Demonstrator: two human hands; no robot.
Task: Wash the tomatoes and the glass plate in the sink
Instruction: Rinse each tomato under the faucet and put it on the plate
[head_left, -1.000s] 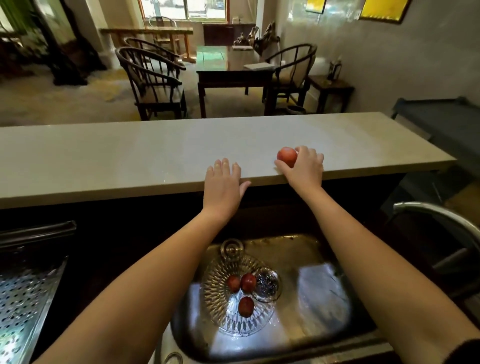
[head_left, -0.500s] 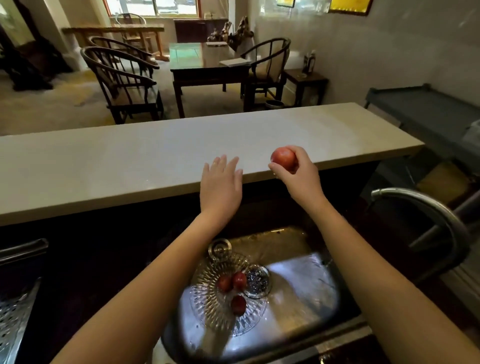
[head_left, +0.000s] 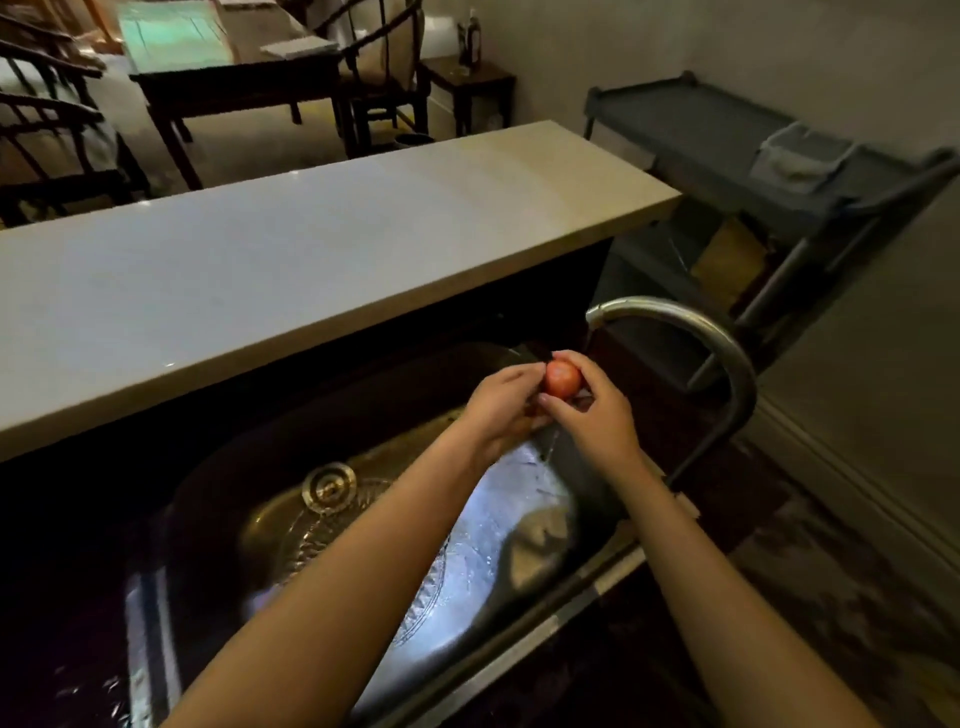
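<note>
— Made of what, shaped how?
— Smooth round orange-red tomato (head_left: 562, 378), glossy skin. Curved brushed-metal tap (head_left: 717, 343) arching over a shiny stainless-steel sink (head_left: 524, 551). Ribbed clear cut-glass plate (head_left: 311, 535) lying flat on the sink floor, partly hidden under the left forearm. Pale, smooth stone counter (head_left: 311, 260) behind.
— And held where?
— Above the sink's far right end, just below the tap's mouth. Gripped between left hand (head_left: 501, 402) and right hand (head_left: 597, 415), fingers of both curled round it.
— Counted?
— One tomato in view, one plate, one tap, two hands.
</note>
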